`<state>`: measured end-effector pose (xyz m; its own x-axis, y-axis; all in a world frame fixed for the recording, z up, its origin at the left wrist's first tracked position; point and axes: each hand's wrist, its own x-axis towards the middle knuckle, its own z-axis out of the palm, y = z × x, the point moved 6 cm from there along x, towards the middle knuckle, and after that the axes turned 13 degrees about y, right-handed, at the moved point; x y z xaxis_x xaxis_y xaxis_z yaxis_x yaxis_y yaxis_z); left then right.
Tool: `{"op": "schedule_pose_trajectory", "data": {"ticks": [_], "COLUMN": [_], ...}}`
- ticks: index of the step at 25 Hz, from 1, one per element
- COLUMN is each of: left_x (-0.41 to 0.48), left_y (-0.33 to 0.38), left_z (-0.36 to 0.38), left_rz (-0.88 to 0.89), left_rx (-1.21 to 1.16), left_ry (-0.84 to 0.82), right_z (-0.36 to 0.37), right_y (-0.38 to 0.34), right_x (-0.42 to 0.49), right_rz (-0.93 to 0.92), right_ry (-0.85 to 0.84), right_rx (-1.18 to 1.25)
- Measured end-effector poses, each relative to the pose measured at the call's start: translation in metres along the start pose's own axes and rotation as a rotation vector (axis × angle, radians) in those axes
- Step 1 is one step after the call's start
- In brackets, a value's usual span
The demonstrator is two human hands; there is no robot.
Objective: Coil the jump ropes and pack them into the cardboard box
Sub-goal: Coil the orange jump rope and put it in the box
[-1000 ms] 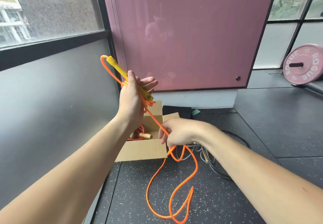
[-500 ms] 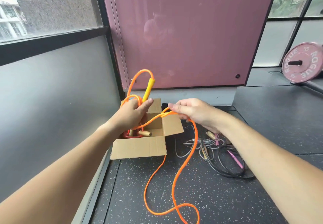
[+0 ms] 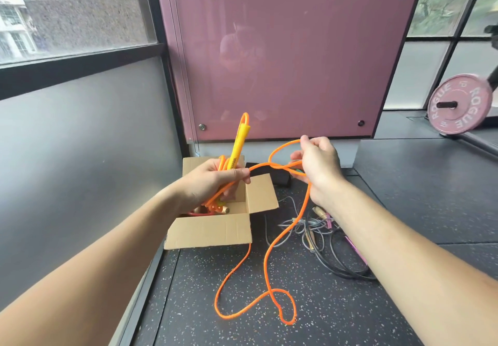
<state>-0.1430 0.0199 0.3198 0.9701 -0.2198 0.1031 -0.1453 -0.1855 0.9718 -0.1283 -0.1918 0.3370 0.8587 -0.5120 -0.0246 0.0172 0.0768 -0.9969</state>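
Counting what lies in view gives one orange jump rope [image 3: 265, 264] with one yellow handle [image 3: 239, 143] showing, one open cardboard box [image 3: 213, 231], one pink weight plate [image 3: 470, 115] at the far right, and two bare hands. Inside the box sit one wooden handle [image 3: 224, 209] and a bit of red rope [image 3: 195, 213]. To the right of the box, a tangle of grey, black and pink-handled ropes [image 3: 320, 224] lies on the speckled floor [image 3: 350, 318], too knotted to count. The left hand [image 3: 213, 181] hovers over the open box, fingers curled round the yellow handle and the gathered orange coils, and the thumb lies across one strand. The handle stands nearly upright, leaning a little to the right. The right hand [image 3: 318, 162] is held to the right of the box with its back to the camera, fingers pinching the orange rope. One loop arches up to the left of its fingertips. From there the rope drops to the floor, curls into one small loop and runs back toward the front of the box. Half a second ago the right hand sat lower and closer to the left hand, and the loop by its fingers was smaller. A second ago the left hand was held high with the handle pointing up and left, and it has since come down over the box.
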Motion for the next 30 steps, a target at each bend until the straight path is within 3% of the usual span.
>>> {"op": "schedule_pose_trajectory", "data": {"ticks": [2,7,14,18,20,24,30], "left_x": [0.0,0.009,0.011,0.01,0.012,0.018,0.013], "left_y": [0.001,0.008,0.001,0.006,0.005,0.004,-0.009], "left_z": [0.002,-0.01,-0.005,0.0,0.005,-0.012,-0.022], "left_rz": [-0.007,0.02,0.061,0.095,0.045,-0.028,-0.05], "left_rx": [0.043,0.042,0.17,0.212,0.038,-0.25,-0.03], "left_ry": [0.084,0.326,0.459,0.437,0.382,0.525,0.487], "right_z": [0.003,0.013,0.028,0.03,0.03,0.021,0.007], "right_y": [-0.002,0.003,0.009,0.009,0.01,0.013,0.011], "right_x": [-0.003,-0.013,-0.027,-0.024,-0.023,-0.014,0.003], "right_rz": [0.13,0.047,0.108,0.162,0.176,0.218,0.092], "right_ry": [-0.082,-0.364,-0.532,-0.549,-0.563,-0.541,-0.482], "right_rx": [0.121,-0.133,-0.121,-0.03,-0.022,0.033,0.005]}}
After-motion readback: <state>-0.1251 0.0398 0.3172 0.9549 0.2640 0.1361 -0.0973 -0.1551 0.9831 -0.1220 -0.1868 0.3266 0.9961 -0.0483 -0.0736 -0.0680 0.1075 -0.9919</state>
